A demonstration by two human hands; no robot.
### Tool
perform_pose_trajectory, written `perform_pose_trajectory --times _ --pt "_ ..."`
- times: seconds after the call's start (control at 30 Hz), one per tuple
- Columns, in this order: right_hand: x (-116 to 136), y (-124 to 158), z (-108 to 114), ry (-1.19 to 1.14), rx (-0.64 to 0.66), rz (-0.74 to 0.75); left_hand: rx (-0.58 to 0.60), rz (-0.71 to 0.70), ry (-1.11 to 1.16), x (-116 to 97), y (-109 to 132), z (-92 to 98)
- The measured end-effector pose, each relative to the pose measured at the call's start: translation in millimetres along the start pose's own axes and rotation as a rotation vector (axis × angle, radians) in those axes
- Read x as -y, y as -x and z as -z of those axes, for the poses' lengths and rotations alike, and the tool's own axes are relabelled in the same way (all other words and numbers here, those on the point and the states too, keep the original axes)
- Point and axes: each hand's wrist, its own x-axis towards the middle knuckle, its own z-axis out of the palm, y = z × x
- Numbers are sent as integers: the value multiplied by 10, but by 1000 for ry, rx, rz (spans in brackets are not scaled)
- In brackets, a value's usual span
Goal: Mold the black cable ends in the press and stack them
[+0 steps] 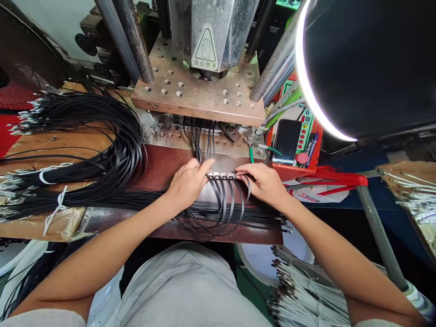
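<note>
Between my two hands runs a narrow light metal strip (222, 175), with several flat black cables (232, 200) looping down from it toward me. My left hand (189, 184) is closed on the strip's left end, thumb pointing to the right. At the other end, my right hand (261, 181) pinches the strip between thumb and fingertips. More black cables (197, 138) stick out from under the drilled metal plate (200, 106) of the press, just beyond my left hand. A long bundle of black cables (136, 200) lies across the brown work surface (156, 163) beneath my hands.
Thick coiled black cables (126, 150) rest on cardboard at left. Pliers with green handles (251, 153) and a phone (288, 138) are right of the press. A ring-lit lamp (306, 86) hangs upper right. White cables (309, 290) fill the lower right.
</note>
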Motion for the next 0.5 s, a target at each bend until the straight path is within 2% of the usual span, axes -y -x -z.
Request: perform_pose_trajectory --times 0.07,0.17,0.27,0.37,0.43,0.5 --pt "-1 1 26 -12 13 -14 2 -27 52 -13 30 49" --pt "-30 15 29 -48 49 -8 -18 -184 156 13 89 243" --pt "-55 -5 -62 -99 37 46 -66 -272 144 186 52 498" --pt "-43 -65 -195 -194 -34 83 -94 -206 -13 520 -199 665" --pt "-22 -97 -237 -237 -82 86 -98 -131 -116 765 -476 701" --pt "-14 -114 -196 -259 -86 76 -75 -25 -114 971 -793 705"
